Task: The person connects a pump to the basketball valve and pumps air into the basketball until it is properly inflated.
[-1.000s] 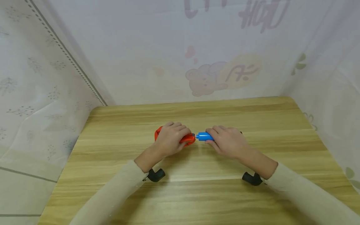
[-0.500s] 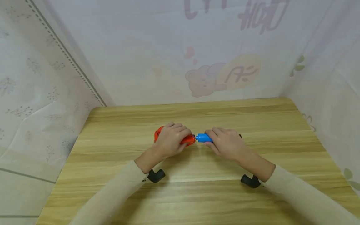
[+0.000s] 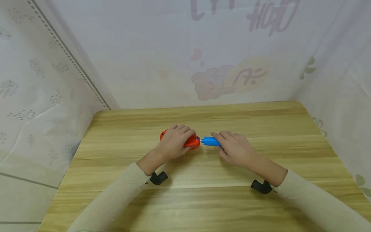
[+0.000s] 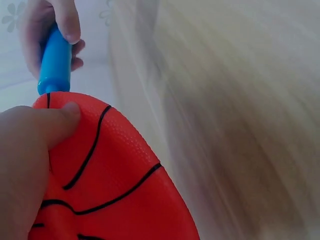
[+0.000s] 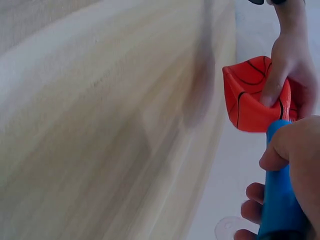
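My left hand (image 3: 175, 141) grips a limp, partly collapsed red ball (image 3: 192, 141) with black seam lines like a toy basketball. In the left wrist view the thumb presses into the red skin (image 4: 120, 170), which is creased and dented. My right hand (image 3: 236, 148) holds a blue ball pump (image 3: 211, 141) around its barrel, pointing at the ball. The pump's narrow front end meets the ball's edge. Fingers and thumb wrap the blue barrel (image 5: 282, 195) in the right wrist view, where a dark end shows at the bottom. Much of the ball is hidden under my left hand.
Both hands are over a wood-grain table (image 3: 203, 206). Pale printed cloth (image 3: 162, 38) hangs behind it and along both sides. A black curved wrist mount (image 3: 158, 178) sits below the left wrist, and a similar black mount (image 3: 261, 187) below the right.
The right thumb has shifted back along the pump, and the pump's dark rear end, visible earlier, is now hidden in the head view. The left hand and ball have moved only slightly.
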`<state>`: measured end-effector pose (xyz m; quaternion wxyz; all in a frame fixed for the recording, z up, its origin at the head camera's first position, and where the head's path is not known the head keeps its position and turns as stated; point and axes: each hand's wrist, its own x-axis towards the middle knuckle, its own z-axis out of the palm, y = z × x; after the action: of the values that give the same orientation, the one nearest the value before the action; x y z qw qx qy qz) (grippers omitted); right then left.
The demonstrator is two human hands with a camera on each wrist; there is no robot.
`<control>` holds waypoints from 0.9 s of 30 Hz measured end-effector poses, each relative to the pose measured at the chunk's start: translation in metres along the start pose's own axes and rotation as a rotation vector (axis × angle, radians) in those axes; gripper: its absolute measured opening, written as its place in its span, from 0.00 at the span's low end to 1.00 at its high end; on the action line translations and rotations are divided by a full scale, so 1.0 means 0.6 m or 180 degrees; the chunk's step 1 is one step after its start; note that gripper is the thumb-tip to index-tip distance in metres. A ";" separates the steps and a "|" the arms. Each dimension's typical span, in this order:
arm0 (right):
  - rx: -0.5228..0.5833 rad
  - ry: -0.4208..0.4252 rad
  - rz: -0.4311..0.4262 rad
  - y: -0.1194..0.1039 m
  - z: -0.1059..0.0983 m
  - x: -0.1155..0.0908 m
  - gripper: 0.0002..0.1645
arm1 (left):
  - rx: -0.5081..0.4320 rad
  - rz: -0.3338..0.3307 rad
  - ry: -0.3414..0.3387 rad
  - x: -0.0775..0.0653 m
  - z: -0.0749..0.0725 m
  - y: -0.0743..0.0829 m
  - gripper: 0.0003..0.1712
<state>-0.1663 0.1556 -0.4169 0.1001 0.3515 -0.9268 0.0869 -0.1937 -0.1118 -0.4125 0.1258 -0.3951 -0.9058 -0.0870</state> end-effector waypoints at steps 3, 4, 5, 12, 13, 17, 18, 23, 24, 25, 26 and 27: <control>0.0107 -0.0109 0.0100 0.011 -0.002 -0.002 0.32 | 0.0008 0.0009 -0.0052 0.002 -0.005 -0.005 0.23; 0.0133 -0.0129 0.0145 0.016 -0.003 -0.002 0.33 | 0.0014 0.0000 -0.0069 0.003 -0.007 -0.007 0.23; 0.0156 -0.0145 0.0198 0.020 -0.005 -0.003 0.33 | 0.0021 -0.0011 -0.0083 0.003 -0.009 -0.009 0.23; 0.0295 -0.0023 0.0406 0.046 -0.020 -0.013 0.35 | 0.0083 -0.0010 -0.0061 0.015 -0.033 -0.024 0.24; 0.0300 0.0005 0.0414 0.048 -0.021 -0.014 0.35 | 0.0115 -0.0003 -0.0070 0.017 -0.036 -0.026 0.24; 0.0332 0.0029 0.0466 0.053 -0.025 -0.014 0.36 | 0.0300 0.0067 -0.0111 0.030 -0.047 -0.035 0.26; 0.0346 0.0022 0.0485 0.054 -0.025 -0.015 0.36 | 0.0342 0.0104 -0.0121 0.034 -0.049 -0.037 0.26; 0.0494 -0.0048 0.0668 0.061 -0.023 -0.020 0.38 | 0.0532 0.0307 -0.0139 0.053 -0.051 -0.052 0.26; 0.0522 -0.0070 0.0689 0.063 -0.021 -0.022 0.39 | 0.0572 0.0337 -0.0161 0.056 -0.050 -0.056 0.25; 0.0546 -0.0089 0.0702 0.065 -0.019 -0.024 0.39 | 0.0594 0.0353 -0.0185 0.058 -0.048 -0.060 0.25; 0.0575 -0.0100 0.0702 0.066 -0.017 -0.025 0.41 | 0.0626 0.0358 -0.0221 0.061 -0.046 -0.064 0.24; 0.0597 -0.0108 0.0684 0.067 -0.014 -0.027 0.42 | 0.0642 0.0351 -0.0264 0.063 -0.044 -0.068 0.24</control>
<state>-0.1801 0.1973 -0.4163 0.0413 0.2594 -0.9484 0.1774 -0.2441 -0.1200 -0.3784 0.1319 -0.4329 -0.8913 0.0281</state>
